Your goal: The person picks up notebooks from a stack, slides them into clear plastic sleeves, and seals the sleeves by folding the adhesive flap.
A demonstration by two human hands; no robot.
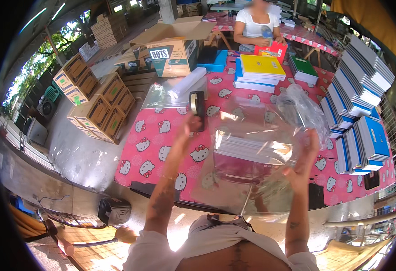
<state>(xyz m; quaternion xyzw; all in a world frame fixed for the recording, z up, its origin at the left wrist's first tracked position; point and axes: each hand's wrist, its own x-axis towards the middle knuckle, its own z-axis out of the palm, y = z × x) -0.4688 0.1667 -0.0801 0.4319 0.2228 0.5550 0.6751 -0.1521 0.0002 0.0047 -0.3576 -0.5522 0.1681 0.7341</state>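
Observation:
My left hand (191, 124) is closed at the near end of a black tape dispenser (198, 108) with a tan roll, which lies on the table. Right of it, a stack of notebooks (252, 149) lies inside a clear plastic sheet (225, 189). The film spreads around the stack and hangs over the table's near edge. By the right side of this wrapped stack, my right hand (302, 160) is open, thumb and fingers apart, against the loose film. Glare on the plastic partly hides the notebooks.
Crumpled plastic (302, 110) lies behind my right hand. Tall stacks of blue-covered notebooks (358, 122) line the right side. Yellow and blue notebooks (261, 67) sit farther back. Across the table, a person (259, 27) handles a red book. Cartons (103, 108) stand on the left floor.

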